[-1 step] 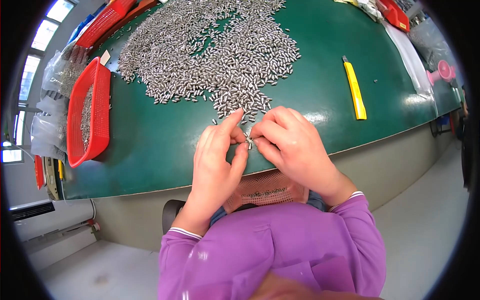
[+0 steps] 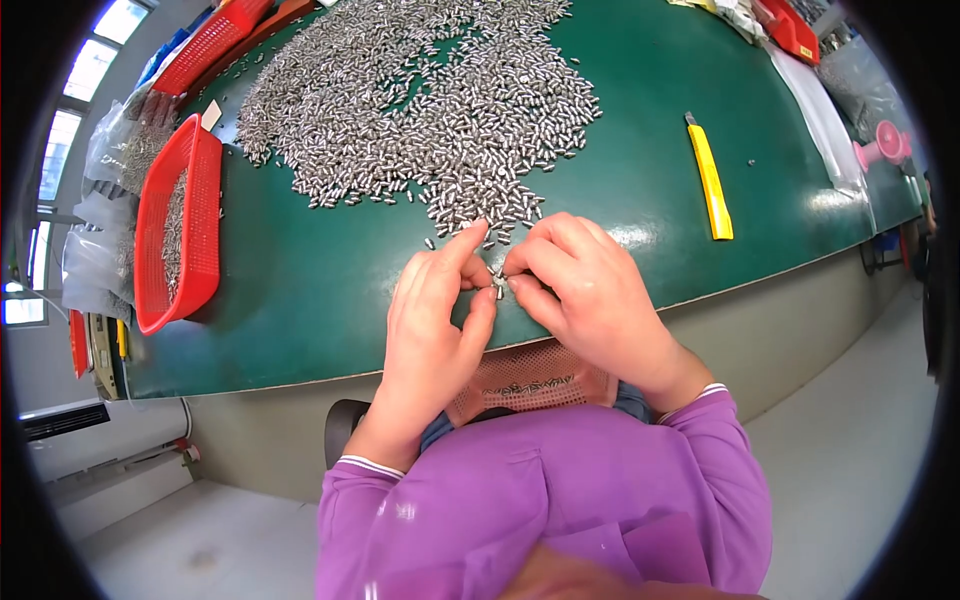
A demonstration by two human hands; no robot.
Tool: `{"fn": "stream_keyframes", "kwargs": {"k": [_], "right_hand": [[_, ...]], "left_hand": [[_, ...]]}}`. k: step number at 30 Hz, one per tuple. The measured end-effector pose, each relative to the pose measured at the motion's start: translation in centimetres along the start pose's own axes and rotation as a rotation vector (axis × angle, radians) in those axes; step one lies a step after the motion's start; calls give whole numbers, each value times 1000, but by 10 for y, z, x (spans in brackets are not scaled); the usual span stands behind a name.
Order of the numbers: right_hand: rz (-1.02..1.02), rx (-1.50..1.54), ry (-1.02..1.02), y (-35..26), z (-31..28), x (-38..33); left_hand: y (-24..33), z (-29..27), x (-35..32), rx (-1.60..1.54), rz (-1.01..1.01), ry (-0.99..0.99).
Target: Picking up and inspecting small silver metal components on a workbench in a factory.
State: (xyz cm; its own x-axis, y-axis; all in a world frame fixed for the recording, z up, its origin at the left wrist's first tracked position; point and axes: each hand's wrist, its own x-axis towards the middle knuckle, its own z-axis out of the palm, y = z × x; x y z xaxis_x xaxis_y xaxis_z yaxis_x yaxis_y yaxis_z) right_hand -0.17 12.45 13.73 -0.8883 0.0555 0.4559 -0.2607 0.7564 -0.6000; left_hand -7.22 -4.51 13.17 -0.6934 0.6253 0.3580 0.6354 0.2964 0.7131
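A broad heap of small silvery bullet-shaped metal pieces (image 2: 430, 120) covers the far middle of the green table. Just in front of its near tip, my left hand (image 2: 435, 300) and my right hand (image 2: 580, 275) meet with their fingertips almost touching. Each hand is closed in a pinch at a tiny cluster of metal pieces (image 2: 500, 285) with something pale among them. The fingers partly cover this cluster, so which piece sits in which hand is hard to make out. One loose metal piece (image 2: 429, 243) lies beside my left index finger.
A red plastic basket (image 2: 205, 230) holding metal pieces stands at the left, by clear plastic bags (image 2: 100, 260). To the right lies a yellow utility knife (image 2: 710, 185). A pink mesh basket (image 2: 485, 395) with some pieces sits below the table edge. A pink small fan-like object (image 2: 885, 147) stands far right.
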Motion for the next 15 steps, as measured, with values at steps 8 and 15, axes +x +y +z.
{"fn": "stream_keyframes", "kwargs": {"k": [8, 15], "right_hand": [[-5, 68, -40, 2, -6, -4], [20, 79, -66, 2, -7, -5]], "left_hand": [[-3, -5, -3, -41, 38, -48], [-3, -4, -1, -43, 59, -51]]}}
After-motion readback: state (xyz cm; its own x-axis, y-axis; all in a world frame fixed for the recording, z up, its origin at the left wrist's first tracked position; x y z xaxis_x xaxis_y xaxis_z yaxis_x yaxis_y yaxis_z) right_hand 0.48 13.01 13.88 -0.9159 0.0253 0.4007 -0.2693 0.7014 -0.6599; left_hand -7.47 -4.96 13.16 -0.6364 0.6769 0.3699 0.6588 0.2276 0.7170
